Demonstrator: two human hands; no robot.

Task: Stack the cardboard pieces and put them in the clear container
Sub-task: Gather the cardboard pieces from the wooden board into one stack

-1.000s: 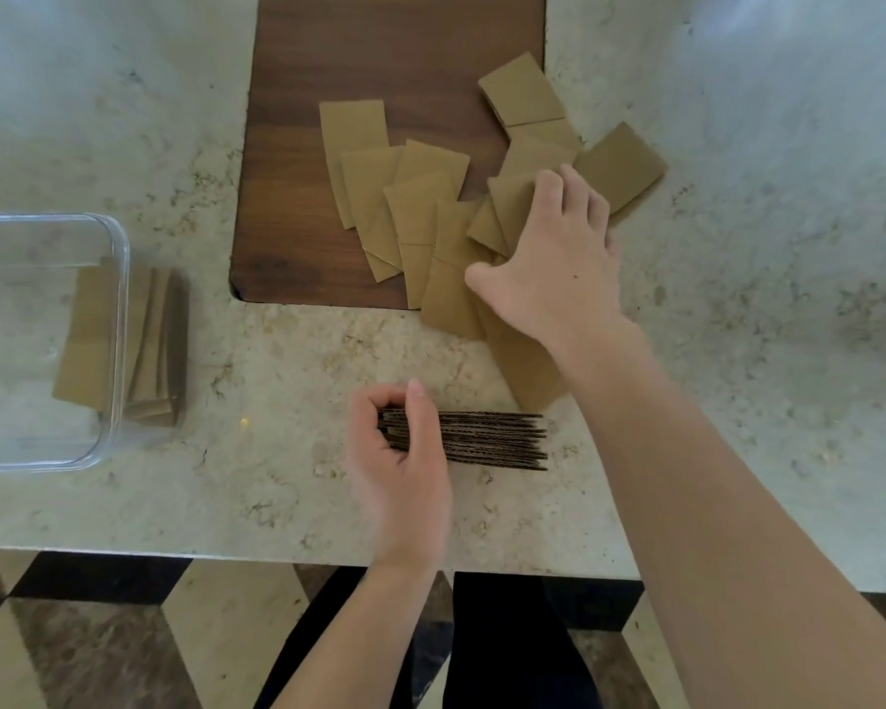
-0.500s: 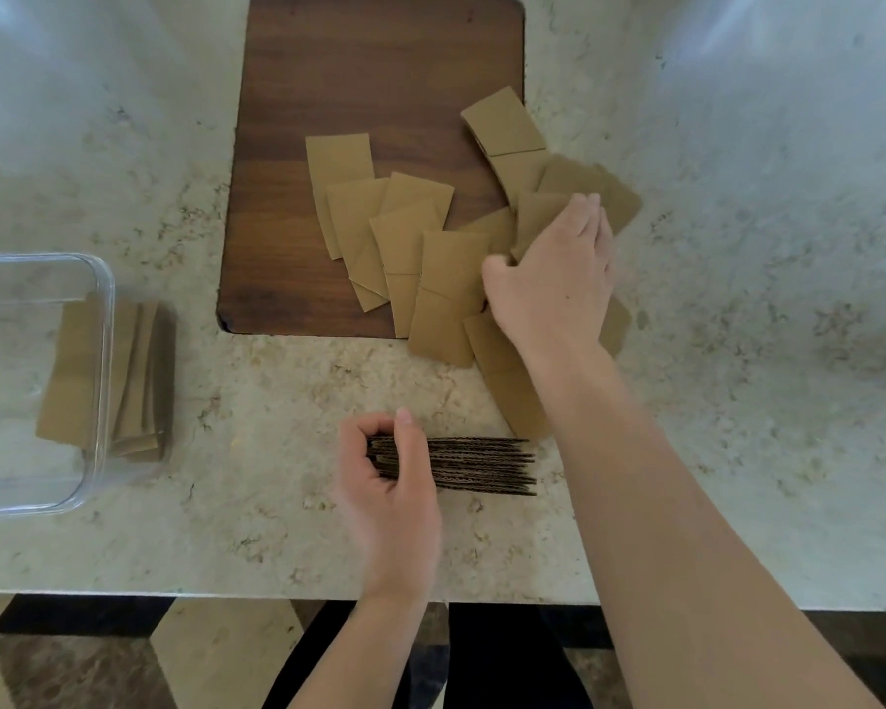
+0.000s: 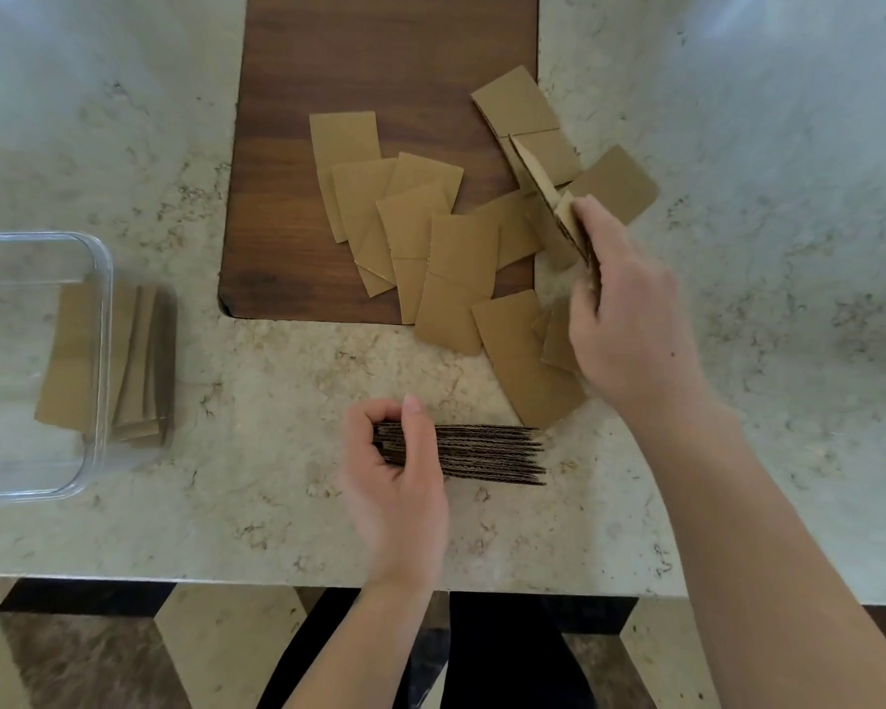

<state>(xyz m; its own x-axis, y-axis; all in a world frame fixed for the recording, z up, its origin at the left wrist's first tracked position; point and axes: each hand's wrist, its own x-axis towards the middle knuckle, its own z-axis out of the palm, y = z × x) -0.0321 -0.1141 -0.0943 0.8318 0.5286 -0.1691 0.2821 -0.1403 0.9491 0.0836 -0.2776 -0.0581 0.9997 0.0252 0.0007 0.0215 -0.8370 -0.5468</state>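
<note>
marble counter (image 3: 737, 350): clear container (image 3: 104, 319) at 9 o'clock part-filled; left hand (image 3: 395, 483) pinching gathered stack (image 3: 482, 455); right hand (image 3: 630, 319) grasping lifted cardboard pieces (image 3: 558, 212); many loose pieces (image 3: 430, 237) left at 12.

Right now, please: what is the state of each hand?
Left hand: closed on the stack of cardboard pieces standing on edge.
Right hand: closed on a few lifted cardboard pieces.

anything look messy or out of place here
Nothing damaged. The loose cardboard pieces lie fanned and overlapping, spilling off the wooden board onto the counter.
</note>
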